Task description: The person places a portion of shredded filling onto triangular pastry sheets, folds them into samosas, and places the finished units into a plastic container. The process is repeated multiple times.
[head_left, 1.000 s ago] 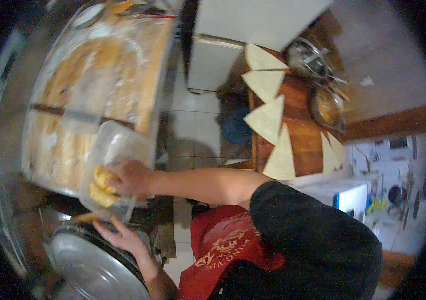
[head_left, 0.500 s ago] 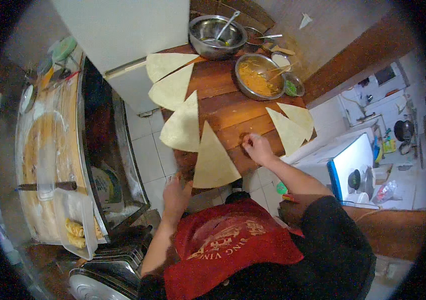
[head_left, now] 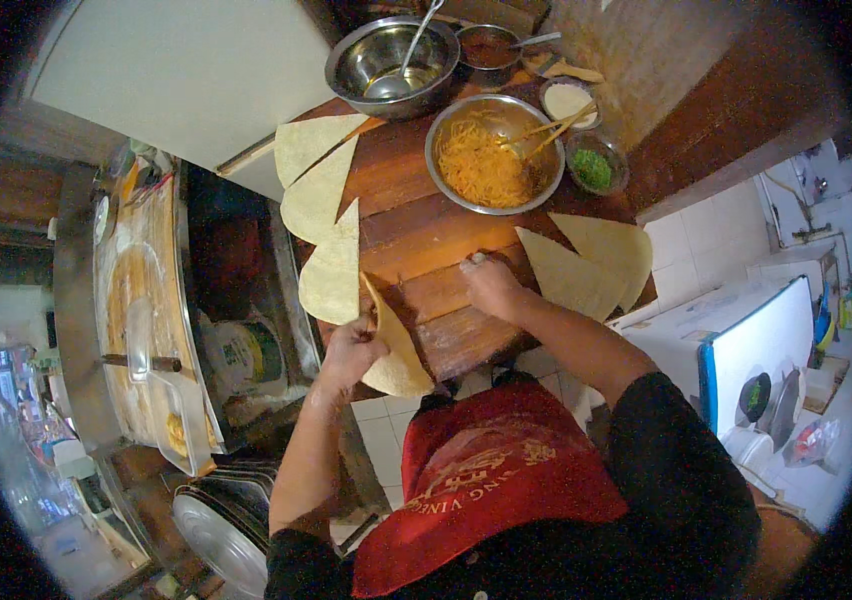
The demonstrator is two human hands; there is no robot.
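My left hand [head_left: 352, 352] is closed on the left edge of a pale triangular dough sheet [head_left: 401, 352] at the near edge of the wooden table [head_left: 426, 240]. That edge is raised, so the sheet tilts. My right hand [head_left: 496, 287] rests low over the middle of the table, fingers curled together; whether anything is in them is hidden. Several more dough triangles [head_left: 331, 275] overlap down the table's left side. At the right lie others [head_left: 571, 275], their points toward the middle. Beyond my right hand stands a steel bowl [head_left: 446, 196] of orange shreds [head_left: 481, 172] with chopsticks [head_left: 558, 128].
A large steel bowl [head_left: 344, 82] with a ladle [head_left: 414, 45] stands at the back. Beside it are a reddish-brown pot [head_left: 489, 48], a bowl of white powder [head_left: 568, 102] and chopped greens [head_left: 594, 170]. A floured board [head_left: 136, 270] and plastic box [head_left: 178, 385] are at left.
My left hand has come up and taken the near dough triangle's edge, lifting it. My right hand has stayed curled above the table. The whole view has shifted.
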